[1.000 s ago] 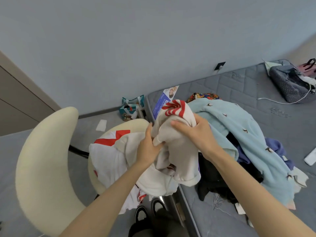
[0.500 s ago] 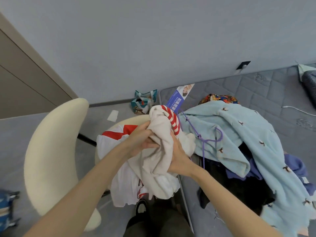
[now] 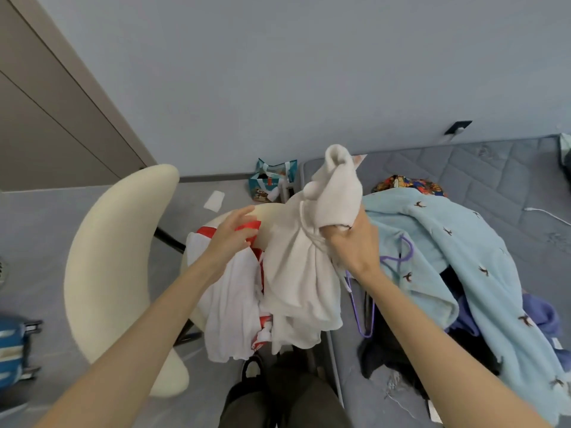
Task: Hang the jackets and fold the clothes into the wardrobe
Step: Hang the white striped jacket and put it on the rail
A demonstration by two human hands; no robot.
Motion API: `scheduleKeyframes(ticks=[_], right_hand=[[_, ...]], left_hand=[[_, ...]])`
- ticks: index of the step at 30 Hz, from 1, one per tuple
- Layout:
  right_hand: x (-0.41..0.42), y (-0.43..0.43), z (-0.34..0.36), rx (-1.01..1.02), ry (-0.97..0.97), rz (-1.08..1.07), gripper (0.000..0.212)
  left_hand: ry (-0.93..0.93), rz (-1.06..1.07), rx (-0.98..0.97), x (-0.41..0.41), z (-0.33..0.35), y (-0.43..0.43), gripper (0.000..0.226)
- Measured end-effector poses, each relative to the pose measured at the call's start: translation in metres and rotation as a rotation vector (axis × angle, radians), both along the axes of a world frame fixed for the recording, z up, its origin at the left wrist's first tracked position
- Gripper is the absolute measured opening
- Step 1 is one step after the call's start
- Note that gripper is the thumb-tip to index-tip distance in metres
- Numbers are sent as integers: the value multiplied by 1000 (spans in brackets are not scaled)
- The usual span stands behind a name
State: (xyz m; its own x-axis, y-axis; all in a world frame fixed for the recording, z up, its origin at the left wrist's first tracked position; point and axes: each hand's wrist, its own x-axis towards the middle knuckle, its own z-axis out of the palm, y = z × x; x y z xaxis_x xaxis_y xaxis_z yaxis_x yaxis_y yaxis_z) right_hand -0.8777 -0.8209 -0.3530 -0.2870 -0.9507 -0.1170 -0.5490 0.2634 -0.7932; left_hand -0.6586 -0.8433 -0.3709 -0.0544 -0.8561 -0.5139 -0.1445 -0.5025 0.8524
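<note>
head view, looking down: dark trousers (image 3: 278, 403) fill the bottom edge, and both bare forearms reach forward above them. the right hand (image 3: 352, 245) has its fingers clenched around a bunched cream garment (image 3: 302, 279), which is lifted clear of the pile; one end sticks up above the fist and the rest hangs down over the near left edge of the mattress (image 3: 463, 168). the left hand (image 3: 230, 239) pinches the red band of a white and red garment (image 3: 228, 307) that lies draped over the front edge of the cream chair (image 3: 108, 257) seat, touching the cream garment beside it. just right of the right hand, on the mattress, a light blue fleece with small dark birds (image 3: 463, 242) covers a heap of dark clothes (image 3: 401, 350), with a thin purple hanger (image 3: 366, 319) at its near left edge. further back, a teal bag (image 3: 272, 180) sits on the floor against the wall, by the mattress's far left corner.
</note>
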Motion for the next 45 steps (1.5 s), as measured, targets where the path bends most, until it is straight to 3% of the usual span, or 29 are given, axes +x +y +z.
scheduleKeyframes(ticks=[3, 7, 10, 12, 14, 16, 18, 20, 22, 25, 29, 33, 38, 42, 45], right_hand=[[-18, -14, 35, 4, -77, -125, 55], [-35, -17, 69, 36, -145, -191, 29], [-41, -9, 82, 121, -382, -255, 25], [-47, -4, 88, 146, -521, -307, 35], [-58, 1, 92, 159, -528, -347, 58], [-72, 7, 91, 151, -316, -325, 69], [-83, 15, 87, 114, -27, -260, 63], [-92, 25, 79, 131, 187, -198, 66], [-97, 35, 70, 205, 281, -137, 74], [-102, 48, 60, 217, 244, -124, 71], [-120, 50, 78, 47, 78, -330, 57], [-135, 43, 107, -154, -131, -473, 41], [-139, 47, 114, -168, -224, -477, 41], [-125, 58, 109, -124, -211, -397, 33], [-108, 63, 110, -129, -223, -346, 26]], left_hand=[[-189, -263, 38, -7, -19, 18, 71], [-133, -640, -20, -43, -33, 35, 129], [-161, -520, -75, -83, -45, 40, 145], [-15, -376, -77, -103, -51, 42, 120], [21, -335, -72, -116, -56, 47, 75], [-27, -307, -42, -123, -57, 53, 52], [20, -192, 37, -127, -52, 52, 41], [181, -10, 164, -133, -36, 43, 39], [367, 103, 268, -142, -13, 26, 37], [501, 115, 357, -163, 22, 1, 41], [737, 46, 493, -191, 73, -16, 41], [837, 35, 404, -213, 121, -37, 19], [884, 14, 356, -211, 126, -30, 35], [861, 0, 345, -180, 107, -10, 22], [880, -1, 325, -152, 103, 6, 29]])
